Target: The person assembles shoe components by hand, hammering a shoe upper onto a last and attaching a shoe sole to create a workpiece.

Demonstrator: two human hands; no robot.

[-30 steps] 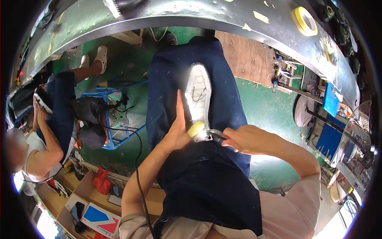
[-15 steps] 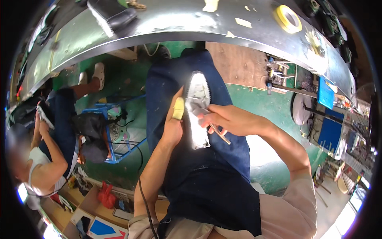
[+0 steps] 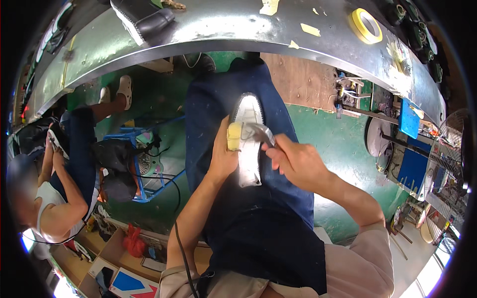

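A white shoe sole (image 3: 249, 166) with a ridged, stitch-like edge lies along my lap, its rounded end away from me. My left hand (image 3: 225, 158) grips it from the left side, the thumb wrapped in yellow tape (image 3: 234, 136) and laid over its middle. My right hand (image 3: 297, 161) is closed around a curved silver metal tool (image 3: 262, 132), whose head reaches over the middle of the sole beside the taped thumb. Fingers and palm hide the tool's grip, so its exact kind is unclear. A dark blue apron (image 3: 263, 223) covers my lap beneath.
Ahead runs a metal bench (image 3: 208, 37) with a black shoe (image 3: 144, 20) and a yellow tape roll (image 3: 366, 26). At left, a seated person (image 3: 62, 193) holds a shoe beside a blue metal frame (image 3: 134, 164). A wire fan (image 3: 447, 164) stands right. A cable (image 3: 177, 223) crosses my left forearm.
My right hand has shifted slightly right and down and turned, with the tool still in it. My left thumb has moved right onto the sole's middle.
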